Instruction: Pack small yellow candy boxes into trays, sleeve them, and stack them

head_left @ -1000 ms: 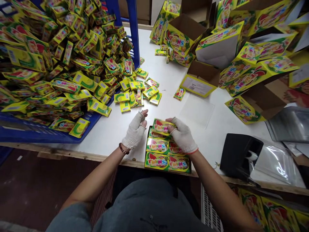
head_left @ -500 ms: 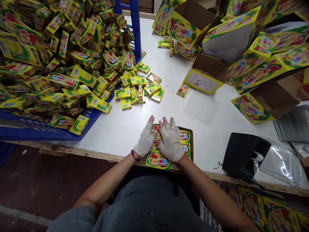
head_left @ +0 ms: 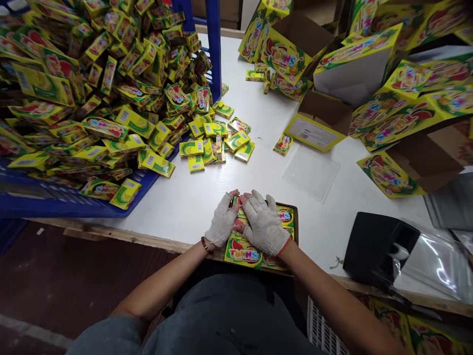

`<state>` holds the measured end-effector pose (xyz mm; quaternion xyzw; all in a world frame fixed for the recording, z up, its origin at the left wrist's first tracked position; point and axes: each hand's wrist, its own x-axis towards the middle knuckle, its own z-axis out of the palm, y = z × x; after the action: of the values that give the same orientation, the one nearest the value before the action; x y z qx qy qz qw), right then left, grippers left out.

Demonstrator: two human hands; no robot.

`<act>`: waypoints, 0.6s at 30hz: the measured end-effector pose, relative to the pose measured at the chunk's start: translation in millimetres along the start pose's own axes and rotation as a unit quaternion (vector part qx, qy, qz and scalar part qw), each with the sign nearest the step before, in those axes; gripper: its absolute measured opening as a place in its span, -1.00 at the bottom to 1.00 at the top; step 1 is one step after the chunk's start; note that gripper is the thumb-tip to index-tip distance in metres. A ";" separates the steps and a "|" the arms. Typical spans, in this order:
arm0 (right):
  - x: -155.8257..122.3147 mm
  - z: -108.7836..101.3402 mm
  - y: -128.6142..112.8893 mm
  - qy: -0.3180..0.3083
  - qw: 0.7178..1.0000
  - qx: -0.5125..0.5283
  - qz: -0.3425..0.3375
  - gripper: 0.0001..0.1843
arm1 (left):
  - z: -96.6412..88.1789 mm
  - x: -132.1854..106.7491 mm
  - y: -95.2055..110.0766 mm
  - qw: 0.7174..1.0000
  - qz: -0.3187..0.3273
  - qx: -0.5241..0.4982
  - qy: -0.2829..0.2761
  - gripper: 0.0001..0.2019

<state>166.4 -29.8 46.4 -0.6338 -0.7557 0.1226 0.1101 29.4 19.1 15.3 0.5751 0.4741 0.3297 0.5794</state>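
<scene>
In front of me at the table's edge lies a shallow open carton (head_left: 295,222), filled with flat yellow-green "Twins" packs (head_left: 244,252). My left hand (head_left: 221,219), in a white glove with bare fingertips, grips the carton's left side, its thumb over the packs and its fingers at the far left corner. My right hand (head_left: 260,219), gloved the same way, lies flat across the packs with its fingers stretched toward the far edge. It hides the middle of the rows.
A blue crate (head_left: 121,209) heaped with small packs stands left, some spilled onto the white table (head_left: 254,170). Open display boxes (head_left: 318,133) crowd the back right. A clear plastic sheet (head_left: 310,172), a black dispenser (head_left: 369,241) and clear film (head_left: 436,261) lie right.
The view has shifted slightly, so things appear a little lower. My left fingertips have drawn closer to my right fingers at the carton's far left corner. The right hand still lies on the packs.
</scene>
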 end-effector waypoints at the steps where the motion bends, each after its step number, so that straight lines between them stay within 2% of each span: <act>1: 0.2 2.6 -0.3 0.008 1.000 0.002 0.004 -0.31 | 0.9 2.6 0.0 1.000 -0.007 0.001 0.000 -0.53; 3: -1.4 7.9 0.2 0.043 0.999 0.017 0.012 -0.35 | 1.1 7.4 -1.6 1.000 -0.006 -0.003 -0.001 -0.50; 5: -6.6 12.8 1.5 0.107 0.993 0.056 0.007 -0.38 | -0.6 9.3 -5.9 1.000 0.009 -0.024 -0.011 -0.44; 9: -23.1 20.7 -3.5 0.244 0.957 0.155 0.004 -0.35 | -2.1 -0.9 -18.4 0.999 0.014 -0.044 -0.015 -0.41; 11: -29.2 24.4 -11.1 0.259 0.954 0.152 0.005 -0.34 | 0.1 -8.2 -22.2 1.000 0.019 -0.022 0.009 -0.46; 13: -31.4 27.9 -18.3 0.246 0.961 0.123 -0.007 -0.34 | 1.2 -8.2 -21.6 0.999 0.035 0.007 0.030 -0.51; 15: -31.1 31.3 -21.5 0.238 0.965 0.109 -0.017 -0.35 | -3.8 5.9 -16.6 0.995 0.057 0.058 0.053 -0.55; 18: -29.3 37.1 -18.7 0.260 0.956 0.134 -0.007 -0.40 | -30.2 53.6 -5.0 0.981 0.089 0.134 0.107 -0.69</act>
<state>142.1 -63.5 17.1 -0.6183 -0.6818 0.0525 0.3874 18.4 78.8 4.7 0.6488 0.5198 0.3735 0.4116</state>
